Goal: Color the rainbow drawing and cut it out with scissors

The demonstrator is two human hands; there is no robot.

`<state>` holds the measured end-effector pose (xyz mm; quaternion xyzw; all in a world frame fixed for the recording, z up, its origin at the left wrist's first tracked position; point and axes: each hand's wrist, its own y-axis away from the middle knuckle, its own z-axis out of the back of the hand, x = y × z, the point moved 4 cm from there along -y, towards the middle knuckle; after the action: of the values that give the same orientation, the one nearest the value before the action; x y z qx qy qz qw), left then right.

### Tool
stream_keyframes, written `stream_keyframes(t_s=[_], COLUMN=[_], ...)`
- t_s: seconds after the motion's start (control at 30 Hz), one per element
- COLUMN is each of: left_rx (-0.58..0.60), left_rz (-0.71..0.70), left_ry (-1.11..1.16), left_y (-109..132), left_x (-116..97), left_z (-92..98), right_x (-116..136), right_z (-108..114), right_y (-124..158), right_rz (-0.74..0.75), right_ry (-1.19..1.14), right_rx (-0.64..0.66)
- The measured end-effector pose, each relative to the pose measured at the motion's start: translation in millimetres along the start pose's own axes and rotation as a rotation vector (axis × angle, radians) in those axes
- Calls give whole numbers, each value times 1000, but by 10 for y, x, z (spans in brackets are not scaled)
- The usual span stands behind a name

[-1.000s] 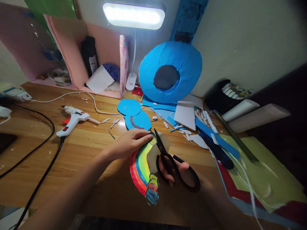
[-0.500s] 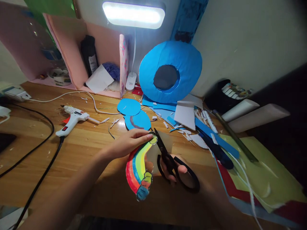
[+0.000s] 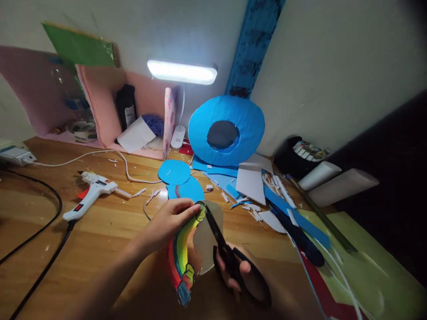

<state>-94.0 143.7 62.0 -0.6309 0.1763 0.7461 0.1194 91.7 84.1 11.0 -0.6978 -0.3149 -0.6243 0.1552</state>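
Note:
A rainbow paper cutout [image 3: 182,258], striped red, blue, green and yellow with small cloud-like ends, hangs from my left hand [image 3: 171,218], whose thumb and fingers pinch its upper end. In my right hand [image 3: 230,271] are black scissors [image 3: 222,242], fingers through the handle loops. The blades point up and left and look nearly closed; their tip meets the cutout's upper end beside my left thumb. Behind the cutout shows a pale rounded sheet [image 3: 210,235]; what supports it I cannot tell. Overlapping blue paper discs [image 3: 174,172] lie just beyond my left hand.
A white glue gun [image 3: 91,195] with a black cord lies at left. Behind stand a pink shelf box [image 3: 106,106], a lit lamp [image 3: 182,72] and a blue ring-shaped piece [image 3: 247,129]. Paper scraps [image 3: 253,213], rolls and yellow sheets [image 3: 360,253] crowd the right side.
My view has tilted up, so the hands sit lower in the picture. The scissor blades have come closer together at the cutout's upper end, and more of the pale sheet shows.

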Motion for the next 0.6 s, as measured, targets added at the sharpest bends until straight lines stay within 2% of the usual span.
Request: stream_keyframes(t_s=[0.1, 0.2, 0.37, 0.53, 0.6], left_rx=[-39, 8, 51, 84, 105], left_rz=[-12, -18, -5, 8, 12], left_ry=[-52, -103, -172, -180, -154], left_y=[-5, 10, 46, 50, 45], left_x=[-9, -23, -34, -33, -28], left_z=[31, -7, -77, -103, -105], right_x=[-135, -231, -216, -212, -178], right_z=[-51, -100, -146, -111, -114], right_y=[39, 18, -80, -68, -39], right_rz=[42, 88, 132, 178, 149], right_ry=[-52, -101, -166, -113, -115], right_rx=[-41, -51, 27, -86, -80])
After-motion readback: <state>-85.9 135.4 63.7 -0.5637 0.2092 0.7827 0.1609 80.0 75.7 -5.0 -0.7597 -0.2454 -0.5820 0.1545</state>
